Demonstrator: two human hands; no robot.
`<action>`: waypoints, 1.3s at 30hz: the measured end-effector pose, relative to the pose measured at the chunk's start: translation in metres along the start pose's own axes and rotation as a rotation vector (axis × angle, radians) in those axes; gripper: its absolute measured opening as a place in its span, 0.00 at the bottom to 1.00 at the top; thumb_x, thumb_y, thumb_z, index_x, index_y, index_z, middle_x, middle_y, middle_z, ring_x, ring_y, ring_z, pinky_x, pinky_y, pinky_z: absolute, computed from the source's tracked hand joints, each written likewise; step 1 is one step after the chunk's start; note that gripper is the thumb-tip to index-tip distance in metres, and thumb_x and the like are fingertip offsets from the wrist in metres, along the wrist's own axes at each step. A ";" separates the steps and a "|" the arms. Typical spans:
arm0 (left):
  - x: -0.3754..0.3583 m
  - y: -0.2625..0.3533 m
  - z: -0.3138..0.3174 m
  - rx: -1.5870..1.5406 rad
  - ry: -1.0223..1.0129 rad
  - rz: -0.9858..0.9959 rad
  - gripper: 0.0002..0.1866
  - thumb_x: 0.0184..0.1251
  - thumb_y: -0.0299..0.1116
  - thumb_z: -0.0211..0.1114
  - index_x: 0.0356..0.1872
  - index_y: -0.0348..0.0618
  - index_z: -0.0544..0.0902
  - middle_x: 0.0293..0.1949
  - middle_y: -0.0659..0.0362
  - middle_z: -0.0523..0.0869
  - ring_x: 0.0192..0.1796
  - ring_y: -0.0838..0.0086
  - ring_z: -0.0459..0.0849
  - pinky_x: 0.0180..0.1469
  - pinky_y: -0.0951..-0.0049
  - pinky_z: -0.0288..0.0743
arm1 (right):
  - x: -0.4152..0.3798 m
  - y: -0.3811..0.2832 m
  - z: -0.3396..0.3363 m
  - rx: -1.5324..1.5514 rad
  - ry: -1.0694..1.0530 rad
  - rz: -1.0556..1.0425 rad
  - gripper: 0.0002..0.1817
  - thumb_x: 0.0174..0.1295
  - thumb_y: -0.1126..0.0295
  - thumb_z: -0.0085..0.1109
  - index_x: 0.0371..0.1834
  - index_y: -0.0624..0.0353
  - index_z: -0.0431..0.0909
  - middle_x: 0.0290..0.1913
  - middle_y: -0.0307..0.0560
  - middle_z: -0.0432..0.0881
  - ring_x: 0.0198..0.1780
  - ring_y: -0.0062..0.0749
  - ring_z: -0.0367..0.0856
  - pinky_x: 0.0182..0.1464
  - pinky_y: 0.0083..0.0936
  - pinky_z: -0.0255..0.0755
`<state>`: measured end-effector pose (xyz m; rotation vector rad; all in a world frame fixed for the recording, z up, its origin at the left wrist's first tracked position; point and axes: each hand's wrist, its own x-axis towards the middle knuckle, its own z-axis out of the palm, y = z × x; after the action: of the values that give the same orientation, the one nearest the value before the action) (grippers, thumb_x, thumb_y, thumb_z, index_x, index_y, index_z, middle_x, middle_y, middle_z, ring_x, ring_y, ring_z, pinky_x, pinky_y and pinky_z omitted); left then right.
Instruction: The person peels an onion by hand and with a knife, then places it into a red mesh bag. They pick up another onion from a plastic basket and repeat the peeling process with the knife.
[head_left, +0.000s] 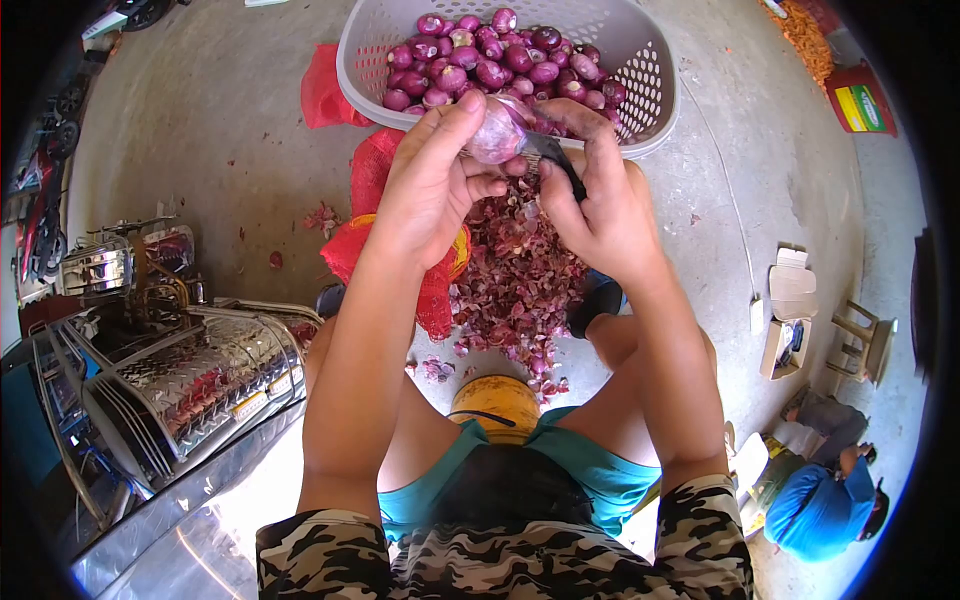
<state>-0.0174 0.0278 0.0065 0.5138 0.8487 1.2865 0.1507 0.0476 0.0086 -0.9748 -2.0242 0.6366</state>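
Concrete flr (260, 190) | onion skins (520, 270), gray basket (655, 105), red net bag (374, 170)

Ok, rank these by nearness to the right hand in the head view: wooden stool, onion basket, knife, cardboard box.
1. Knife, held in the right hand.
2. Onion basket, just ahead.
3. Cardboard box, on the floor to the right.
4. Wooden stool, beyond the box, farther right.

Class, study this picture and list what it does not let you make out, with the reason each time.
All in the head view:
Basket's far rim: cut off by the top edge.
Knife handle: partly covered by the right hand.
Lowest onions: buried under the upper onions.
Small print on the yellow-green label: too small.
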 end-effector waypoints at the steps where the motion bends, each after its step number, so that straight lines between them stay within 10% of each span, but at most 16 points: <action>1: 0.000 0.000 0.000 0.010 -0.004 0.001 0.15 0.68 0.46 0.59 0.41 0.44 0.77 0.33 0.61 0.84 0.32 0.76 0.84 0.30 0.80 0.77 | 0.000 0.001 0.001 -0.013 0.003 -0.023 0.22 0.57 0.71 0.56 0.56 0.55 0.67 0.21 0.52 0.79 0.22 0.50 0.80 0.25 0.41 0.73; 14: -0.001 0.001 0.002 0.025 -0.025 0.017 0.14 0.66 0.41 0.62 0.42 0.42 0.74 0.34 0.59 0.84 0.31 0.76 0.84 0.28 0.80 0.77 | 0.001 -0.002 0.010 -0.136 0.103 -0.034 0.17 0.59 0.72 0.54 0.53 0.53 0.69 0.18 0.49 0.79 0.20 0.47 0.79 0.23 0.39 0.72; 17: -0.002 0.001 0.002 0.006 -0.011 0.028 0.14 0.64 0.39 0.62 0.42 0.41 0.74 0.34 0.58 0.84 0.31 0.76 0.84 0.28 0.81 0.77 | 0.000 -0.007 0.010 -0.050 0.059 0.089 0.16 0.62 0.77 0.51 0.53 0.59 0.68 0.36 0.50 0.83 0.29 0.37 0.84 0.30 0.27 0.73; 25: -0.001 0.000 0.004 0.019 0.012 0.039 0.14 0.63 0.39 0.63 0.42 0.42 0.74 0.34 0.58 0.85 0.31 0.75 0.84 0.28 0.80 0.75 | -0.001 -0.005 0.017 0.421 0.042 0.231 0.14 0.67 0.78 0.45 0.55 0.61 0.65 0.22 0.34 0.72 0.20 0.12 0.66 0.23 0.13 0.61; 30: -0.003 0.000 0.003 0.039 0.040 0.028 0.13 0.64 0.40 0.63 0.42 0.44 0.75 0.34 0.60 0.84 0.31 0.76 0.84 0.26 0.81 0.71 | 0.000 -0.006 0.006 0.239 -0.014 0.208 0.15 0.61 0.73 0.52 0.52 0.58 0.67 0.39 0.57 0.82 0.39 0.54 0.83 0.38 0.36 0.76; 39: -0.004 0.002 0.007 0.109 0.060 0.053 0.14 0.63 0.40 0.64 0.42 0.44 0.74 0.33 0.61 0.84 0.29 0.78 0.83 0.24 0.82 0.69 | -0.002 -0.003 0.003 0.191 0.059 0.130 0.19 0.56 0.71 0.59 0.51 0.60 0.69 0.33 0.53 0.82 0.32 0.51 0.82 0.36 0.36 0.76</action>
<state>-0.0133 0.0247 0.0130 0.5899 0.9646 1.3149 0.1474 0.0440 0.0081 -1.0039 -1.8221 0.8446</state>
